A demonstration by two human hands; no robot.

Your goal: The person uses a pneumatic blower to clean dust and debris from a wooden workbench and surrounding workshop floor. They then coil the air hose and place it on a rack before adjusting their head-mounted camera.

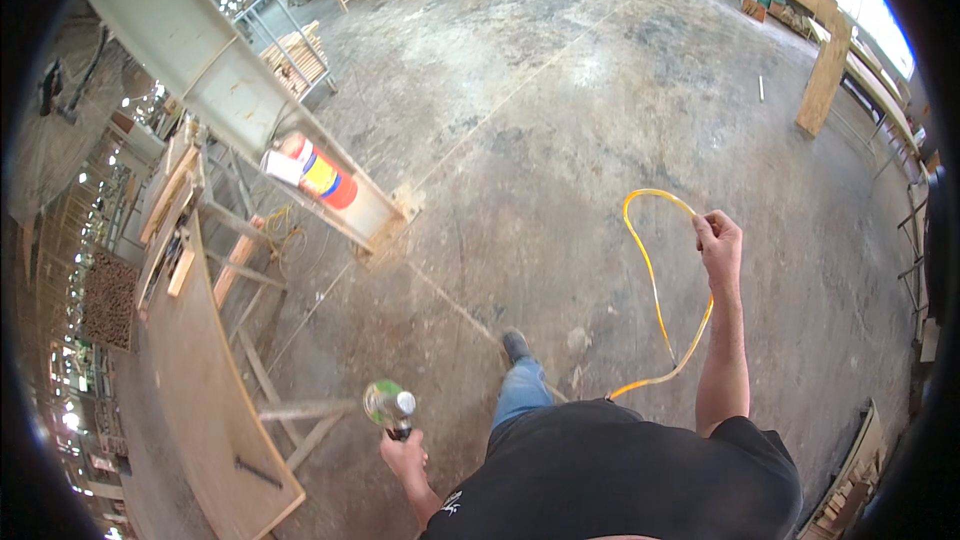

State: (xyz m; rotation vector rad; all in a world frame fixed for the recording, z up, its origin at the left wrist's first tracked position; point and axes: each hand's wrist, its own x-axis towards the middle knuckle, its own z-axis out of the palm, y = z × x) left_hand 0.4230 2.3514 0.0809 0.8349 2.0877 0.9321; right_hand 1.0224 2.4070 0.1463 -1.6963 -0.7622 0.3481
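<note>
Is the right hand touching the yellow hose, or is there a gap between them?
Touching. The head view shows the right hand closed in a fist around the yellow hose, which loops out from the fingers and hangs down toward the person's waist.

Head view, looking steeply down (fisheye) over workshop floor (pixel 600 120).

My right hand (pixel 719 240) is raised out at the right of the frame, the arm stretched nearly straight up the picture from my shoulder, fingers curled shut in a fist with the knuckles turned up. My left hand (pixel 404 454) sits low at the bottom centre, close to my body, forearm short in view, fingers wrapped tight in a grip, wrist bent slightly outward.
</note>
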